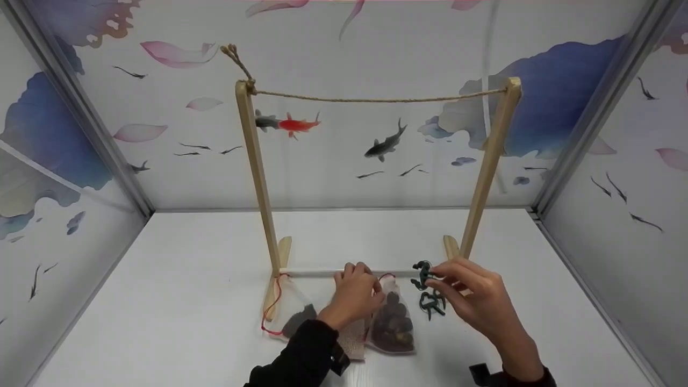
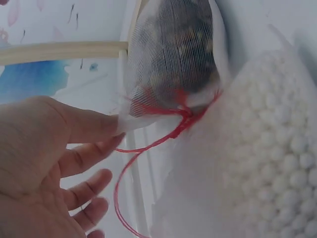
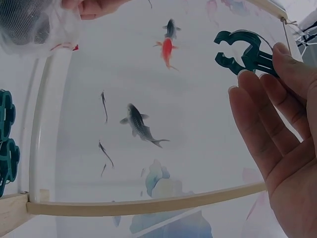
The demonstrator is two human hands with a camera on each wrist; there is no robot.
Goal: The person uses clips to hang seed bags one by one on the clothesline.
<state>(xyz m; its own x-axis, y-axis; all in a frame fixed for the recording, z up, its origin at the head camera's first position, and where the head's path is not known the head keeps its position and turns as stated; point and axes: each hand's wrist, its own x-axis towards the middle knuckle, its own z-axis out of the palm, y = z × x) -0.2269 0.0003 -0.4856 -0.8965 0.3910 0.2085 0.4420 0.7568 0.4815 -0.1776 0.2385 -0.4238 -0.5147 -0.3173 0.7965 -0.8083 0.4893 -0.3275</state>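
Note:
My left hand [image 1: 353, 293] pinches the top edge of a white mesh drawstring bag [image 2: 173, 54] between thumb and forefinger, its other fingers loose. Dark lumps fill this bag, and a red cord gathers its neck. In my right hand [image 1: 475, 295], thumb and fingertips hold a dark green plastic clip [image 3: 240, 49] with its curved jaws apart. More green clips [image 1: 432, 305] lie on the table just below that hand. Beside the dark bag, partly behind my left forearm, lies a mesh bag of small white beads [image 2: 282, 144].
A wooden frame [image 1: 258, 177] stands on the white table [image 1: 177, 279], a twine line [image 1: 376, 100] strung between its post tops and a white rod [image 1: 317, 272] across its base. At the left lies another bag with grey contents [image 1: 300, 321] and red cord. Printed panels enclose the back and sides.

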